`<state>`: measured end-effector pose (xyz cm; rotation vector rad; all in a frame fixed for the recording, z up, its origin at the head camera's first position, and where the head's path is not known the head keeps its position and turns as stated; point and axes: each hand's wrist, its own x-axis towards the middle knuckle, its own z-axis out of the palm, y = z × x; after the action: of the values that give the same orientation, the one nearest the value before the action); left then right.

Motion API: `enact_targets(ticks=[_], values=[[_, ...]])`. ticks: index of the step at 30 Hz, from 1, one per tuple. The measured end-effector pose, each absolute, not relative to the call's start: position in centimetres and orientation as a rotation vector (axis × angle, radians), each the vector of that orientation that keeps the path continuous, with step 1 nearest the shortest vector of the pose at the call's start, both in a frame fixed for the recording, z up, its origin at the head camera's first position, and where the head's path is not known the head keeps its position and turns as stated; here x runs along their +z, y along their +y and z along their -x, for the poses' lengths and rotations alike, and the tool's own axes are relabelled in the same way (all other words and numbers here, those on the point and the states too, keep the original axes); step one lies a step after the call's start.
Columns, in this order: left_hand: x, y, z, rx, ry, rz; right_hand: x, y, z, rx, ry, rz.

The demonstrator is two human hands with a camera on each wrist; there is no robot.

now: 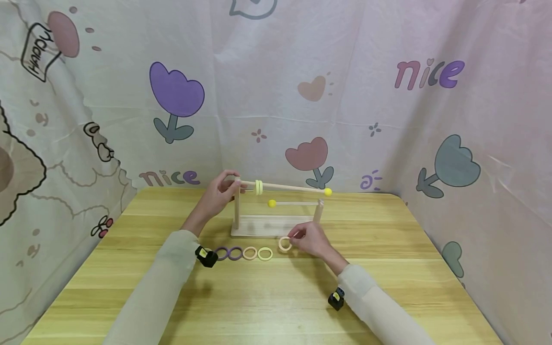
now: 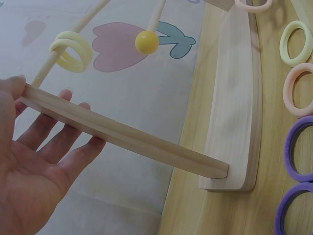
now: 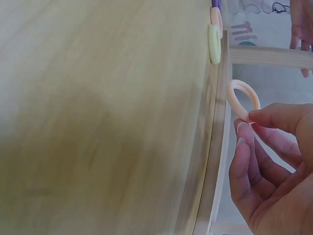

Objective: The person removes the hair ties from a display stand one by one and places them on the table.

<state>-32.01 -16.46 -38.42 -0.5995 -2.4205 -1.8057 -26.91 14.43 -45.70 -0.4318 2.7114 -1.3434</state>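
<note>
A wooden stand [image 1: 276, 226] has two posts, each with a rod that ends in a yellow ball. My left hand [image 1: 221, 191] grips the top of the left post [image 2: 127, 134], thumb on top and fingers behind it. On the upper rod [image 1: 293, 188] hang pale yellow hair ties [image 1: 258, 187], close to that hand. In front of the base, my right hand [image 1: 310, 238] pinches a peach hair tie [image 3: 243, 101] between thumb and fingertips, off the rods. The lower rod [image 1: 297, 203] carries nothing.
A row of hair ties lies on the wooden table in front of the stand: purple ones [image 1: 235, 253], a peach one [image 1: 250, 253] and a pale yellow one [image 1: 265, 254]. Behind the table hangs a printed curtain [image 1: 258, 96].
</note>
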Motion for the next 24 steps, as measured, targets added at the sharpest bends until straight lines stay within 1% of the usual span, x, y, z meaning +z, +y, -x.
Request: enact_targets(ticks=[11,24], values=[[-38.3,-16.5,32.1,-1.812,-2.417,0.605,-45.9,13.6,26.8,-1.218,2.746,0.435],[-38.3,-16.5,31.9,-1.811,-2.421,0.607,-46.9,13.6,26.9,-1.277,2.686,0.558]])
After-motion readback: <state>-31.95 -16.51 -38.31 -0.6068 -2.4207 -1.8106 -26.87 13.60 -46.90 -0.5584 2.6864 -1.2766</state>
